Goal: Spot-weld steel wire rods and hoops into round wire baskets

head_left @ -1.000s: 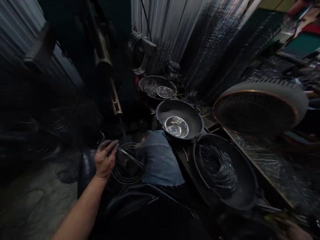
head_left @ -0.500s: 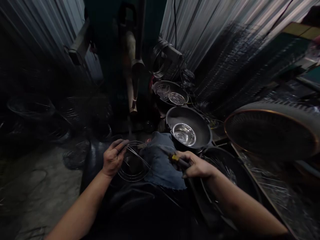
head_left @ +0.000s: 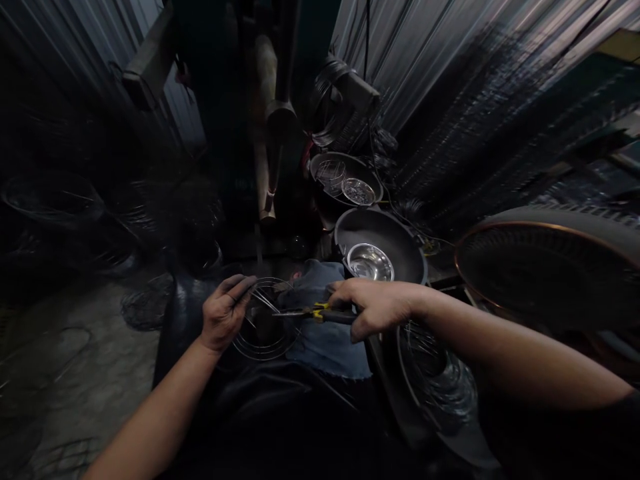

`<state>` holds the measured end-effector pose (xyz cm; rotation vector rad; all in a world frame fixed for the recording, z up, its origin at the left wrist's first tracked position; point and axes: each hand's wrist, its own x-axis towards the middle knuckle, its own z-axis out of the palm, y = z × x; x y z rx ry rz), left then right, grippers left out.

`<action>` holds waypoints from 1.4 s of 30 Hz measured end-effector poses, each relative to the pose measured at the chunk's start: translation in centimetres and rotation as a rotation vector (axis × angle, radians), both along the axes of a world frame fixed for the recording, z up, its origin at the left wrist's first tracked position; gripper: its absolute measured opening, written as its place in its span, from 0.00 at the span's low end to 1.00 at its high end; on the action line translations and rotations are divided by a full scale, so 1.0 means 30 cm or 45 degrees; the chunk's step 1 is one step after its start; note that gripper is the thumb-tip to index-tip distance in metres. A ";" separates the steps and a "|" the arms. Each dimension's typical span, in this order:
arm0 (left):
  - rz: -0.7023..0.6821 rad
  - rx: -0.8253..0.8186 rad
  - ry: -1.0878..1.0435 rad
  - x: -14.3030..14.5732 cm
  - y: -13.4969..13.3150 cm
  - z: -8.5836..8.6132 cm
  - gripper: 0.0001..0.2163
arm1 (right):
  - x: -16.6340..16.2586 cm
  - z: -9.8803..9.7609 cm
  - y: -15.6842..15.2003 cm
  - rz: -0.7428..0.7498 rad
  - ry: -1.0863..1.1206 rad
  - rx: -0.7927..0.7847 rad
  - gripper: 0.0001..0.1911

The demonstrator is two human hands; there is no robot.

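Observation:
My left hand (head_left: 227, 312) is closed on the upper left rim of a round wire frame (head_left: 267, 358), made of thin metal rings with a few wires crossing it. In my right hand (head_left: 373, 305) is a pair of long-nose pliers (head_left: 320, 313) with yellow and black handles. The pliers' jaws point left and reach over the wires inside the frame; whether they grip a wire I cannot tell. Beneath the frame's right side lies a ragged blue cloth (head_left: 327, 343).
A grey pan (head_left: 395, 237) holds a shiny metal bowl (head_left: 370, 262). Behind it another pan (head_left: 315, 175) carries wire pieces and a small dish (head_left: 359, 191). Wire rings (head_left: 455, 390) lie in a container under my right forearm. A large round fan-like object (head_left: 540, 273) stands at right.
My right hand has moved left with the pliers, bringing their jaws over the wire frame. My left hand keeps its hold on the rim. The view has shifted slightly.

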<state>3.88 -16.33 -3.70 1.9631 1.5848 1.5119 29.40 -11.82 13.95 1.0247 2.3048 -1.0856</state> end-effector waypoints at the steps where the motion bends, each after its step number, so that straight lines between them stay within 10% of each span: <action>1: -0.015 0.020 -0.005 0.000 0.001 -0.002 0.10 | -0.012 0.007 -0.001 0.009 -0.055 -0.001 0.13; 10: -0.021 0.084 0.043 -0.007 -0.006 -0.006 0.12 | -0.070 0.002 0.009 0.011 -0.207 0.099 0.13; 30: 0.003 0.138 0.130 -0.002 -0.032 0.027 0.17 | 0.002 -0.518 0.138 0.123 0.549 -1.001 0.28; 42: -0.013 0.110 0.102 0.005 -0.017 -0.006 0.15 | 0.086 -0.275 0.120 -0.011 0.570 -0.526 0.23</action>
